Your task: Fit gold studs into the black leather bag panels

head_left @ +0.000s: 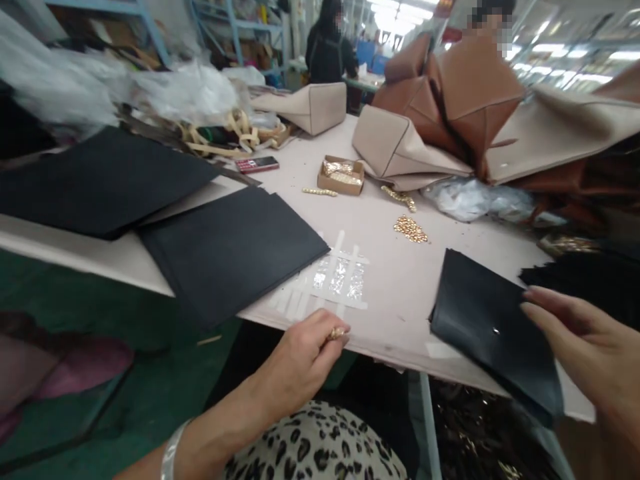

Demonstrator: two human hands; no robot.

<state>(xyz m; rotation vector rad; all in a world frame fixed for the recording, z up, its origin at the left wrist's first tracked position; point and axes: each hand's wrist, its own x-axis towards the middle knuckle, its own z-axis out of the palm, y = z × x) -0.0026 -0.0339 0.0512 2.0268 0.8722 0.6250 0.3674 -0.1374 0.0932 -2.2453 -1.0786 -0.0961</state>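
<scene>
My left hand [320, 347] is closed in front of the table's near edge, with small gold metal pieces [337, 333] between thumb and fingers; their exact shape is too small to tell. At the right, the thumb and fingertips of my right hand [580, 327] pinch the edge of a black leather panel [480, 307]. This panel lies on a stack at the table edge and bears a small shiny stud [495, 331]. Farther back lie a loose pile of gold metal pieces [411, 229] and a small cardboard box [341, 180] of wrapped gold pieces.
Stacked black sheets [235, 247] cover the table's left side. Taped clear plastic [340, 277] lies near the front edge. Beige bags [385, 140] and brown bags [475, 87] crowd the back right. A phone [257, 165] lies behind. An open bin [490, 427] stands below right. People stand beyond.
</scene>
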